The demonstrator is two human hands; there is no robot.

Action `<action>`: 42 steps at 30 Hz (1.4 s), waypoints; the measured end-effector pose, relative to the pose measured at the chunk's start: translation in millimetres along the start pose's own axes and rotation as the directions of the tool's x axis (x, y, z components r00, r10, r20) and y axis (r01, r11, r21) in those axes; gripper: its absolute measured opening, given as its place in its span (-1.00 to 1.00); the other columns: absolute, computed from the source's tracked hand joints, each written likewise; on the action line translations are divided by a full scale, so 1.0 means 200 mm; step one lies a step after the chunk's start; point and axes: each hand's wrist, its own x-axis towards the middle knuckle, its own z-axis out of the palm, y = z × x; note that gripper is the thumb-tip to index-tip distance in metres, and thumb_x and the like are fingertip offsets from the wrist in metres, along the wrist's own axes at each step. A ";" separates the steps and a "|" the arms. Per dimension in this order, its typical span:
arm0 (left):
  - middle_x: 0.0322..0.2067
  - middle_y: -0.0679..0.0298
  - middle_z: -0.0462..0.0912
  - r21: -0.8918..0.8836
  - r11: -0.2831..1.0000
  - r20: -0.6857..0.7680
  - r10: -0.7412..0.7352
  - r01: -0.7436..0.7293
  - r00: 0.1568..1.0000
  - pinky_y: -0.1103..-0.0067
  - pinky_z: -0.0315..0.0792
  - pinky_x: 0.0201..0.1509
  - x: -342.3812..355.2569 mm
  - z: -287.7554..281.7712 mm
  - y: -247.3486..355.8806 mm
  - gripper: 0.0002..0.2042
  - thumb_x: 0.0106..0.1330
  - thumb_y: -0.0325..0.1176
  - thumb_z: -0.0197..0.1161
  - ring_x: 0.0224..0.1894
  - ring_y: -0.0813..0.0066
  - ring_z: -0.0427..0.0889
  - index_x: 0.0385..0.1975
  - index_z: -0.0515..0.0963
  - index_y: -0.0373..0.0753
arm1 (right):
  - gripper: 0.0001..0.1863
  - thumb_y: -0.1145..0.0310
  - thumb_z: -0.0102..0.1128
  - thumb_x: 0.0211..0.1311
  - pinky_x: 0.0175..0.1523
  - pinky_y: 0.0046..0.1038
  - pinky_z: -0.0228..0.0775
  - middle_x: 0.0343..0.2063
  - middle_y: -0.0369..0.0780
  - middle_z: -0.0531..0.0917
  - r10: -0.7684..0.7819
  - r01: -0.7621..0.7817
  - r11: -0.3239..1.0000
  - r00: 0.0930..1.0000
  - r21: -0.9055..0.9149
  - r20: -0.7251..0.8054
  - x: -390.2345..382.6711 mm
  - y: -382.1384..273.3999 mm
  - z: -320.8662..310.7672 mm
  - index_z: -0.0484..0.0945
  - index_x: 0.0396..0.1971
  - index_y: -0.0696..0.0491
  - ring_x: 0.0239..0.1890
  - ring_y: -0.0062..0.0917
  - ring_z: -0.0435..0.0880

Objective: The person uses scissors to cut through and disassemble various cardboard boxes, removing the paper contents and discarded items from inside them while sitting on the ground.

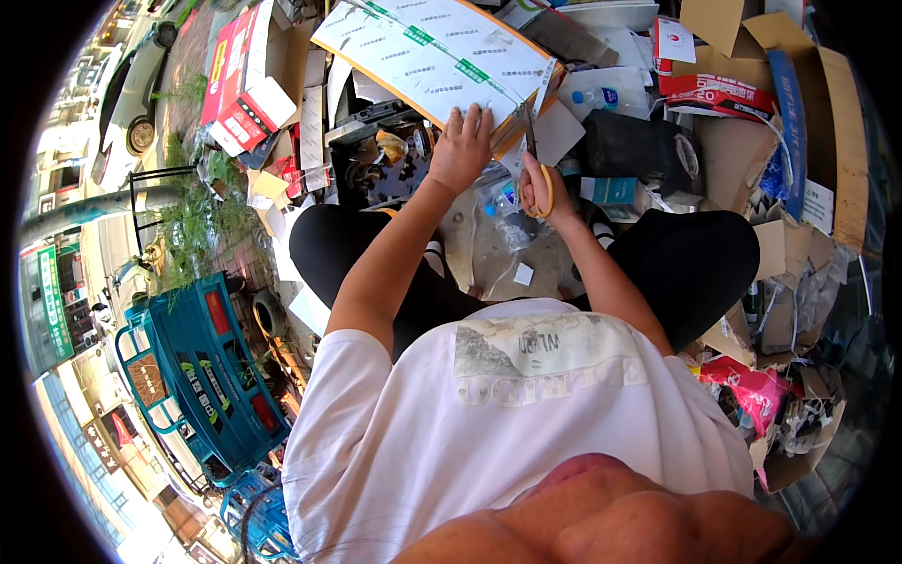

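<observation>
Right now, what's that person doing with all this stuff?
The person is sitting with knees apart. Their left hand lies on a flat white package with green tape strips, and their right hand holds orange-handled scissors. The blades are at the package's right end, but I can't tell whether they are cutting right now. Around them are cardboard boxes, a red-and-white box and a plastic bottle.
</observation>
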 end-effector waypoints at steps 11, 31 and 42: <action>0.15 0.09 0.47 0.044 0.999 0.027 -0.033 0.032 0.999 0.29 0.47 0.19 -0.01 0.01 0.00 -0.44 0.16 -0.24 0.29 0.15 -0.10 0.49 0.20 0.40 -0.24 | -0.40 -0.25 -0.03 0.38 -0.49 -0.43 0.38 -0.80 -0.39 0.27 0.166 -0.227 0.855 0.972 0.466 0.169 0.05 -0.08 0.03 0.34 -0.61 -0.01 -0.76 -0.60 0.26; 0.18 -0.13 0.44 -0.046 0.975 -0.015 -0.218 0.218 0.976 0.22 0.45 0.18 0.03 -0.09 -0.05 -0.39 0.29 0.00 0.25 0.18 -0.13 0.46 0.23 0.38 -0.27 | -0.50 -0.05 0.07 0.43 -0.68 -0.59 0.14 -0.80 -0.37 0.35 -0.070 0.067 0.993 0.997 -0.096 -0.030 -0.03 0.00 0.06 0.40 -0.59 0.05 -0.83 -0.69 0.31; -0.29 -0.03 0.59 0.021 0.997 0.010 -0.073 0.073 0.997 0.42 0.54 -0.62 0.05 -0.09 -0.08 -0.70 0.23 -0.14 0.26 -0.32 0.10 0.68 -0.40 0.45 -0.29 | -0.49 -0.09 0.14 0.35 -0.46 -0.53 0.34 -0.60 -0.31 0.48 0.047 -0.009 0.946 0.993 -0.324 0.109 -0.08 0.02 -0.08 0.49 -0.45 0.14 -0.57 -0.62 0.49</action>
